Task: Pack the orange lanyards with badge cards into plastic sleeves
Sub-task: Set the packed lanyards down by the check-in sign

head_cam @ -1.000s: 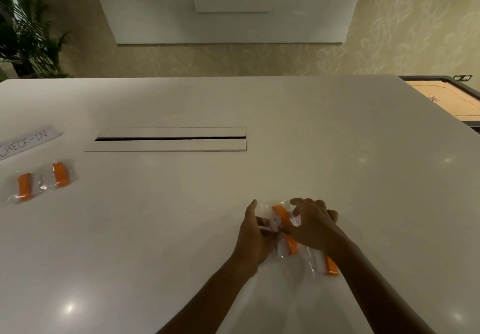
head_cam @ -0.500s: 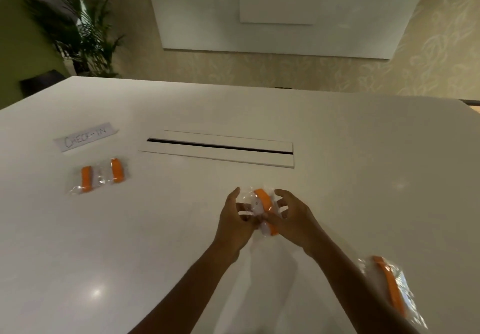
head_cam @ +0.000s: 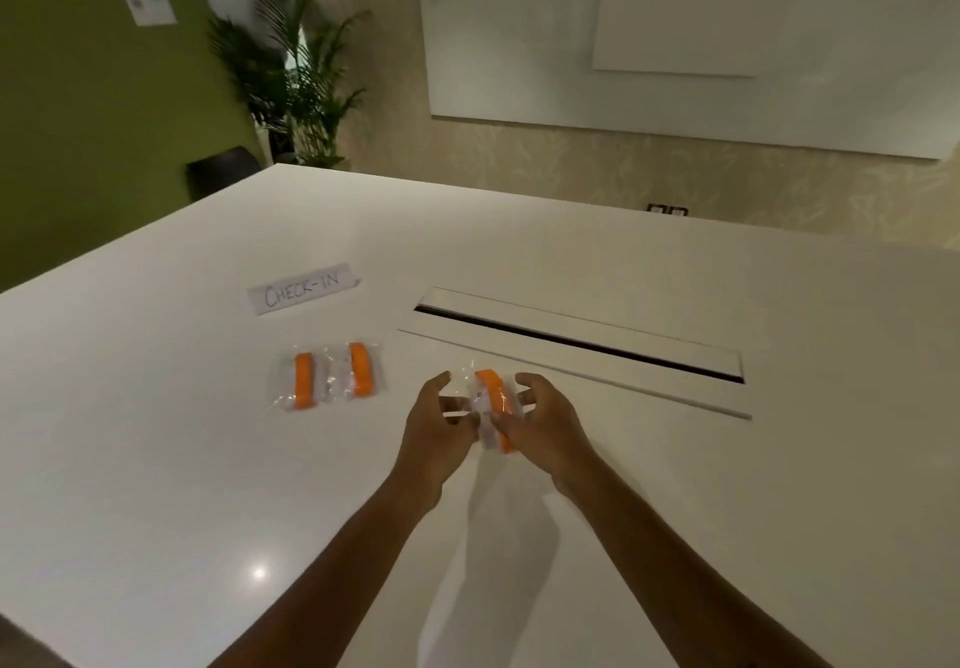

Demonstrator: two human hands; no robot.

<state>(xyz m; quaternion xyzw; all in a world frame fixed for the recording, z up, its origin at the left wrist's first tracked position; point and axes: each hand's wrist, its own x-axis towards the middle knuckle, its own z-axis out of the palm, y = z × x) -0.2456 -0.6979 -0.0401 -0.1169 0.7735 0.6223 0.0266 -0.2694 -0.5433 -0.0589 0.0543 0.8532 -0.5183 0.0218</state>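
Note:
Both hands hold one clear plastic sleeve with a folded orange lanyard (head_cam: 493, 397) and a white badge card inside, just above the white table (head_cam: 156, 459). My left hand (head_cam: 436, 428) pinches its left side, thumb raised. My right hand (head_cam: 540, 423) grips its right side, fingers curled around the orange strap. Two packed sleeves lie side by side on the table to the left: one (head_cam: 303, 381) further left, the other (head_cam: 361, 370) nearer my hands.
A paper sign reading CHECK-IN (head_cam: 304, 289) lies beyond the two packed sleeves. A long cable slot with a lid (head_cam: 576, 345) runs across the table just past my hands. A potted plant (head_cam: 296, 74) and a dark chair (head_cam: 223, 171) stand beyond the far left edge.
My hands carried the sleeved lanyard leftward across the table, closer to the two packed sleeves. The view swung left, so the loose lanyard at the right dropped out of sight.

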